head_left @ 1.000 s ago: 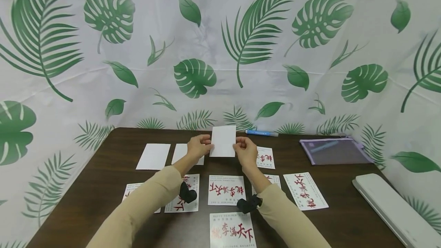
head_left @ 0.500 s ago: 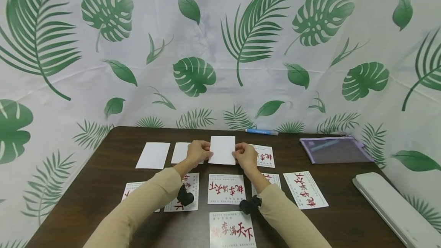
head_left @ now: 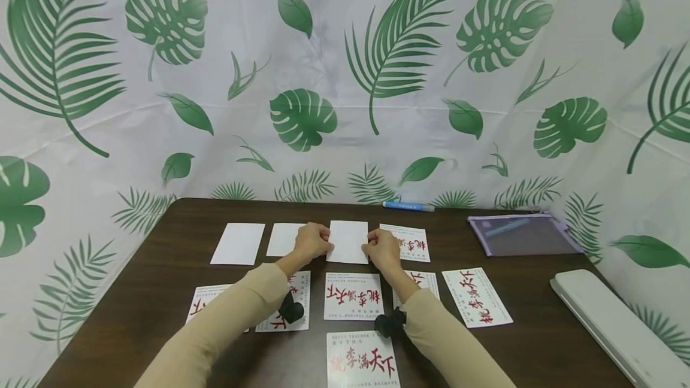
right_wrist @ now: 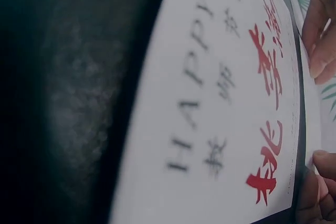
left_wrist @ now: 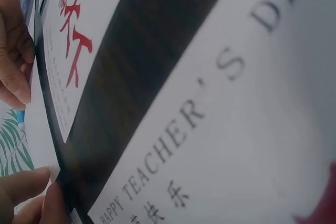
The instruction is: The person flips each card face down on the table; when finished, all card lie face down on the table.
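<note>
A blank white card (head_left: 347, 242) lies low over the back middle of the table, its plain side up. My left hand (head_left: 312, 241) pinches its left edge between thumb and fingers. At the opposite edge, my right hand (head_left: 383, 249) pinches it the same way. Left of it are two more blank cards, one in full view (head_left: 238, 243) and another (head_left: 284, 239) partly hidden behind my left hand. To the right is a card with red Chinese characters (head_left: 406, 242). Just in front of the held card lies another red-lettered card (head_left: 353, 296).
More printed cards are spread on the dark table (head_left: 156, 316), including a near one (head_left: 363, 359) and a tilted one (head_left: 477, 297). A blue pen (head_left: 408, 206) lies at the back edge. On the right are a purple mesh pouch (head_left: 525, 235) and a long white object (head_left: 620, 322).
Both hands have lowered the blank card from above the back edge and drawn it a little nearer. It has gone from tilted up to nearly flat, level with the row of cards.
</note>
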The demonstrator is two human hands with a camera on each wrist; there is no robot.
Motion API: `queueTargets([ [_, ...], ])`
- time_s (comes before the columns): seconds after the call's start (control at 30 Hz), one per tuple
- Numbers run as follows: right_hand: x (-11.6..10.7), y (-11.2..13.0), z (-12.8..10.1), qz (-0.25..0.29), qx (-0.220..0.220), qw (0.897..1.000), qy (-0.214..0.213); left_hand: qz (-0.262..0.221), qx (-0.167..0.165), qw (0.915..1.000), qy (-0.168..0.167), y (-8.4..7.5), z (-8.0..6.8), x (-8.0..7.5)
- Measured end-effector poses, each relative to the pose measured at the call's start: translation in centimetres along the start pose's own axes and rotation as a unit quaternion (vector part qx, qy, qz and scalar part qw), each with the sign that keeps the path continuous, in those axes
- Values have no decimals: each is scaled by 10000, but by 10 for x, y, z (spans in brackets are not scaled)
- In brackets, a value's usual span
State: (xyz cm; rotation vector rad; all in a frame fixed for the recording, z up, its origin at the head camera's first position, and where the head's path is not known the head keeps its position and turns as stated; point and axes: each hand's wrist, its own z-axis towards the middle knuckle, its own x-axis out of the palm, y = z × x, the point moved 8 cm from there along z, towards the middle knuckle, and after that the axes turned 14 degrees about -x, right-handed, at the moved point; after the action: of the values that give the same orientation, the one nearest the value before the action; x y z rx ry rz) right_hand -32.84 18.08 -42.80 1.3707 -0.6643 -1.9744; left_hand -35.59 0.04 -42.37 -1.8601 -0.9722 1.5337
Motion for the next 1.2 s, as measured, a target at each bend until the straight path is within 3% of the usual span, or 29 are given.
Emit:
queueTargets([
  [0.17,2,3,0,-286,-73,9994,163,914,350,9949,-235,-8,-2,-1],
  [0.3,2,6,2,-380,-98,9988,303,1337,621,9885,-336,-15,-4,-3],
  [0.5,2,10,3,-549,-147,9979,318,1615,991,9812,-373,-24,-8,-1],
  [0.7,-1,7,2,-480,-238,9982,269,1738,870,9801,-402,-23,-6,-1],
  [0.8,-16,-4,8,-70,-83,9999,-16,1498,821,9850,-260,-27,-2,1],
  [0.93,-49,-26,18,477,282,9973,-492,805,822,9932,192,-42,0,11],
  [1.03,-70,-44,19,524,475,9953,-656,292,635,9951,698,-52,0,27],
  [1.2,-89,-66,14,303,689,9955,-578,-40,376,9918,1223,-62,-1,52],
])
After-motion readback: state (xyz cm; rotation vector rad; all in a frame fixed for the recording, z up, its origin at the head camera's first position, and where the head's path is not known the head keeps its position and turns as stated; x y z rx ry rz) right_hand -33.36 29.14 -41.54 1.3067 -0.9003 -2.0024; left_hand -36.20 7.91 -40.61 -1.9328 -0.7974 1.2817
